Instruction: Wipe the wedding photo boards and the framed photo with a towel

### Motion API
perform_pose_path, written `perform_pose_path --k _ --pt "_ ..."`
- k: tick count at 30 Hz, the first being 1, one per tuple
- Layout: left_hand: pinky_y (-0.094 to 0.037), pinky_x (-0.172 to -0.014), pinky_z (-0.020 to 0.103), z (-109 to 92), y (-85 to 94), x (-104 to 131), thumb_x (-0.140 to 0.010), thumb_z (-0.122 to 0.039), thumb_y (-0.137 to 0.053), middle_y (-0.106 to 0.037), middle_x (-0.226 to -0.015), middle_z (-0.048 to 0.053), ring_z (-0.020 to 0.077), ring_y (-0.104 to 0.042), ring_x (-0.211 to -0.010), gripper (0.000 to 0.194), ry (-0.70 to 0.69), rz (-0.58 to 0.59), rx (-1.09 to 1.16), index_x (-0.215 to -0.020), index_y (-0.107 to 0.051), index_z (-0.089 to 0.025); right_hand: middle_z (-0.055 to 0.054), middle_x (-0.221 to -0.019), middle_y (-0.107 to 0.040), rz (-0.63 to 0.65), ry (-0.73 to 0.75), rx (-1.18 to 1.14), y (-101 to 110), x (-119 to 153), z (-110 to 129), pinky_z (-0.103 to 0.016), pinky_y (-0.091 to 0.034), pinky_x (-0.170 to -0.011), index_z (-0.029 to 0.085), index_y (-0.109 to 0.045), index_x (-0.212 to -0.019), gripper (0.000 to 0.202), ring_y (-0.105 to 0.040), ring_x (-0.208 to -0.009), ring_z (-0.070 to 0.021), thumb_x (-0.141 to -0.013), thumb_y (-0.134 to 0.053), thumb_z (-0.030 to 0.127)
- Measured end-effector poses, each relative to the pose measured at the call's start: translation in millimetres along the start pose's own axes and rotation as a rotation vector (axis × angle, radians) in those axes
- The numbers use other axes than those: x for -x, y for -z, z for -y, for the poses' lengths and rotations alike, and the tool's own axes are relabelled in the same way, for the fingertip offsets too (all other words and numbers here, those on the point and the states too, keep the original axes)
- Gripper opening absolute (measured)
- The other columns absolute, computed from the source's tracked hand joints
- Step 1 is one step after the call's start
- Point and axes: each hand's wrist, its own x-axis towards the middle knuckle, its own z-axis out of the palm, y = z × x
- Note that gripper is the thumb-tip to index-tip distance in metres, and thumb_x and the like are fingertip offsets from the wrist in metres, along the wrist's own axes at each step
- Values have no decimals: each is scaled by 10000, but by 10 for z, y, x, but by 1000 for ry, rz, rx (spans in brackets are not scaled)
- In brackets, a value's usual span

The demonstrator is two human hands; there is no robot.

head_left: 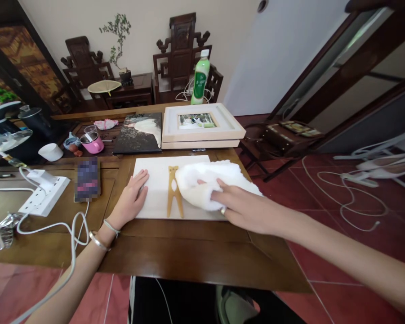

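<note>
A flat white board (155,189) lies near the front edge of the wooden table. My left hand (134,196) rests on the board's left edge with its fingers spread, holding nothing. On the board is a yellowish animal-shaped piece (174,191) with two long legs and a small eared head at the top. My right hand (231,202) grips a fluffy white cloth (207,177), its fingers partly tucked into a fold. The cloth covers the right part of the board, and its left end touches or lies right beside the yellowish piece.
Behind the board are a dark picture panel (138,133) and stacked light wooden frames (204,123), with a green bottle (200,78) behind them. Leftward are a pink mug (92,143), a white cup (50,152), a phone (87,179), and a power strip (47,198) with loose cables.
</note>
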Motion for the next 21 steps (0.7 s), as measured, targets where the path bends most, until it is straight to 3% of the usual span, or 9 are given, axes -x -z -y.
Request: perform_pose_path --k 4,10,13,17,21 --pt "-224 -1193 497 0 7 -3 -965 -306 -396 -472 -1471 153 235 -360 -1421 445 -1 3 3 -1352 -534 -135 -98 -845 -607 -30 -25 51 120 -402 -247 -363 -466 -810 179 -594 -934 289 -578 -939 -284 -759 -406 47" --pt "-227 -1192 500 18 6 -5 -970 -317 -399 -471 -1474 144 234 -357 -1424 444 -1 4 1 -1361 -528 -151 -88 -811 -558 -80 -12 58 180 -715 -516 -340 -435 -757 163 -584 -975 287 -548 -860 -269 -792 -389 58" --pt "-221 -1195 493 19 8 -5 -971 -317 -398 -470 -1475 149 235 -355 -1425 447 3 9 3 -1361 -528 -140 -108 -823 -560 -75 -16 85 152 -636 -450 -364 -441 -784 145 -596 -971 286 -548 -877 -285 -789 -392 61" --pt "-218 -1195 494 13 6 -6 -969 -320 -401 -471 -1476 145 240 -359 -1422 445 6 6 11 -1358 -532 -149 -122 -865 -595 8 -43 69 129 -305 -122 -385 -466 -791 160 -614 -934 322 -580 -928 -297 -746 -392 19" --pt "-213 -1197 493 4 -1 -7 -966 -309 -401 -475 -1469 159 246 -358 -1423 448 0 -1 10 -1350 -538 -125 -133 -993 -657 116 52 -19 111 143 283 -475 -436 -961 197 -646 -893 383 -532 -1196 -336 -684 -416 -27"
